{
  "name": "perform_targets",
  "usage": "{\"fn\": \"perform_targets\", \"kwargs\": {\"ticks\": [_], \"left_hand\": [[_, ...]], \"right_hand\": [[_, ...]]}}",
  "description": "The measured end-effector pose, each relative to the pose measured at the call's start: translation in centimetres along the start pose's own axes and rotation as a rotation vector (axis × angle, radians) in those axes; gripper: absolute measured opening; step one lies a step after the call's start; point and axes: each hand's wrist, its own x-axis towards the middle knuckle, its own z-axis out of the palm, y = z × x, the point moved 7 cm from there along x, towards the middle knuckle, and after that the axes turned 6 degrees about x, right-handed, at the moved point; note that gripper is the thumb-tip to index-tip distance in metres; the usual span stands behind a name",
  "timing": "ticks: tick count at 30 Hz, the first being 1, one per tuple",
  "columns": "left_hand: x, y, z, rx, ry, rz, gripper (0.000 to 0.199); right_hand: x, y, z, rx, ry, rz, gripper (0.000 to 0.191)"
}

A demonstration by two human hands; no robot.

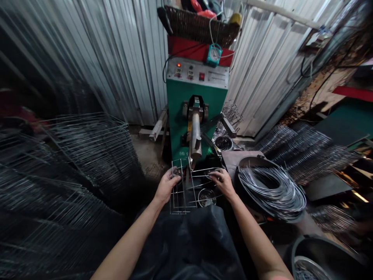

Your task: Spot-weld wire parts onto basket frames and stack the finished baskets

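Observation:
A wire frame (193, 189) of thin metal rods, with a bent grid shape, is held in front of the machine above my lap. My left hand (166, 184) is closed on its left side, the thumb across the rods. Its right side is pinched between the thumb and fingers of my right hand (223, 182). Close to the frame's upper edge is the tip of a metal electrode arm (196, 134), which juts from a green welding machine (178, 116); whether they touch I cannot tell. Below the frame's right part shows a small round dish (206, 197).
Stacked wire grids (96, 144) crowd the left side. At right, a round tub (243, 182) holds a bundle of cut wires (274, 190), with more wire racks (300, 151) behind. Another dark basin (294, 249) stands lower right. A wicker basket (201, 25) tops the machine.

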Motion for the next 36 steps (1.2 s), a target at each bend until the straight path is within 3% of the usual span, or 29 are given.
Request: {"fn": "perform_targets", "kwargs": {"ticks": [6,15,30,36], "left_hand": [[-0.4,-0.1,0.2,0.003,0.026,0.011,0.055],[0.4,-0.5,0.5,-0.025,0.043,-0.018,0.055],[0.9,-0.9,0.2,-0.001,0.066,-0.089,0.061],[0.9,-0.4,0.5,-0.063,0.050,-0.025,0.062]], "right_hand": [[-0.4,-0.2,0.7,-0.011,0.023,-0.049,0.013],[-0.3,0.6,0.6,-0.024,0.049,-0.004,0.009],[0.1,1.9,1.4,0.049,-0.021,-0.014,0.015],[0.6,1.9,2.3,0.062,-0.038,-0.041,0.016]]}}
